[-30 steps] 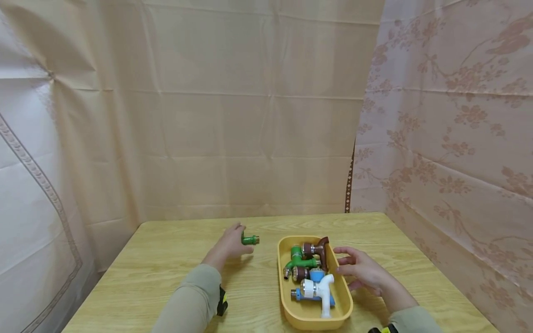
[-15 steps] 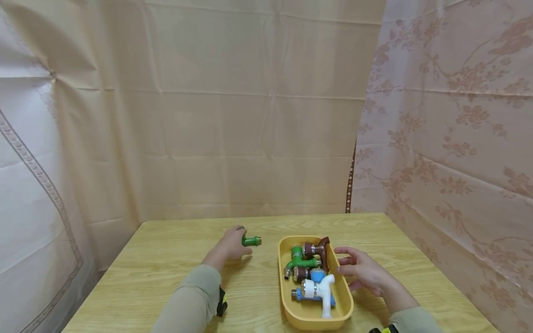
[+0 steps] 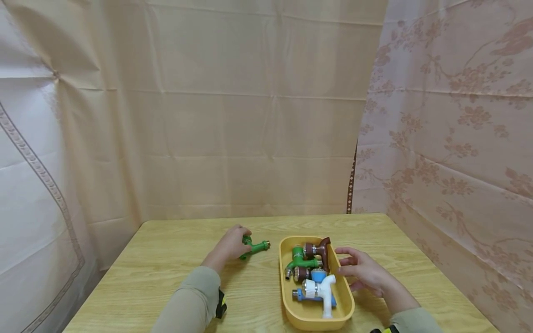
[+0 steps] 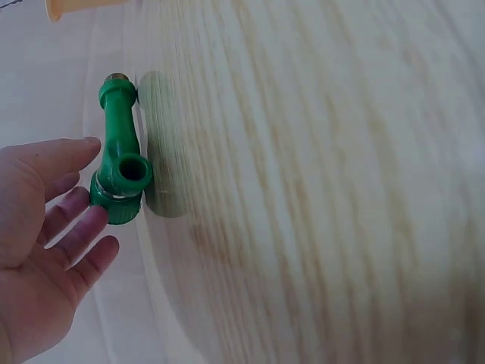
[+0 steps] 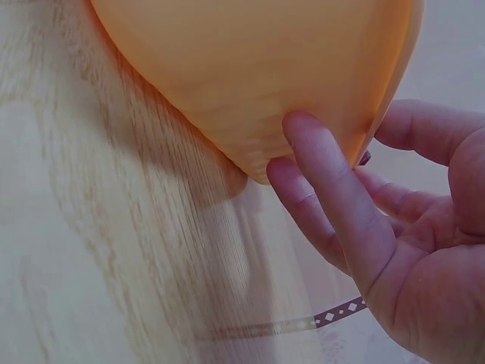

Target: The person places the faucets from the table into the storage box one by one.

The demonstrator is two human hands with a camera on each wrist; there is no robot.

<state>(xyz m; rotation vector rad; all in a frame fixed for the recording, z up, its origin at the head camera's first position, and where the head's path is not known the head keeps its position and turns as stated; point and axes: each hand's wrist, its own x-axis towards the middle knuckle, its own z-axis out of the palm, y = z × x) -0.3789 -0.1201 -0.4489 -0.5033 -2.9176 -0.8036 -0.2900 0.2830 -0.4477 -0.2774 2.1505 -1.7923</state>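
A green plastic tap (image 3: 258,247) with a metal threaded end lies on the table left of a yellow tray. My left hand (image 3: 229,244) is over its handle end, with loosely spread thumb and fingers. In the left wrist view my left fingertips come right up to the tap (image 4: 120,144), not wrapped round it. My right hand (image 3: 366,273) is at the tray's (image 3: 316,324) right side. Its straight fingers rest against the outer wall of the tray (image 5: 227,68) in the right wrist view. Its upper finger is by the rim.
The tray holds another green tap (image 3: 306,262), a brown tap (image 3: 322,254), a white tap (image 3: 325,291) and a blue tap (image 3: 308,298), partly hidden under the white one. All stand on a wooden table (image 3: 166,259), with cloth curtains (image 3: 250,115) behind and at the sides.
The green tap by my left hand has shifted slightly right and turned, so more of its body shows. My left fingers have moved a little right with it. The right hand stays at the tray.
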